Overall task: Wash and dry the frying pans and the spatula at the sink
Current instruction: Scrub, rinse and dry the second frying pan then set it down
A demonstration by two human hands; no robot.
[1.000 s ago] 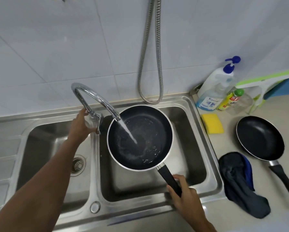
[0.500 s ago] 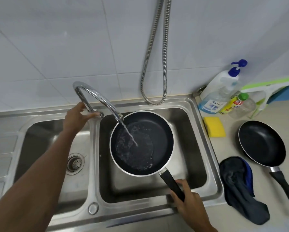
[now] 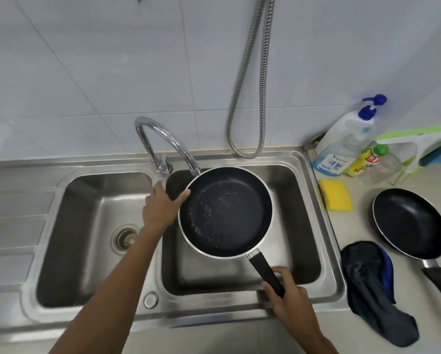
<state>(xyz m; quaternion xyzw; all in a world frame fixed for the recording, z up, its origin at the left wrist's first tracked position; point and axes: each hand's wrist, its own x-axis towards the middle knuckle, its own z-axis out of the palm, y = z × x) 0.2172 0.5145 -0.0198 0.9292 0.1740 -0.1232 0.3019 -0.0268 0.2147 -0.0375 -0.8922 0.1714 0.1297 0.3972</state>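
The pan (image 3: pixel 227 213) is held over the right basin of the sink (image 3: pixel 335 264), at the centre of the frame. Its upper-left rim sits just under the tap (image 3: pixel 163 134) spout. No stream is visible.

Long axis: the handle (image 3: pixel 263 270) runs from the lower-right rim down and right to the right hand (image 3: pixel 288 300), which is wrapped round its end. The left hand (image 3: pixel 160 205) lies at the pan's left edge with fingers loosely extended, holding nothing. Its thumb touches the rim. It is the hand nearer the bowl.

Materials: the interior is dark non-stick, wet, with water beads toward the left. The rim is bright metal. The handle is straight, matt black. The sink is brushed steel.

The yellow sponge (image 3: pixel 335 195) lies on the counter right of the sink, on the side of the occupied right hand. If soaping comes next, the left hand probably has to cross over the pan. The second pan (image 3: pixel 408 223) and a crumpled dark cloth (image 3: pixel 373 290) lie further right. No spatula is visible.
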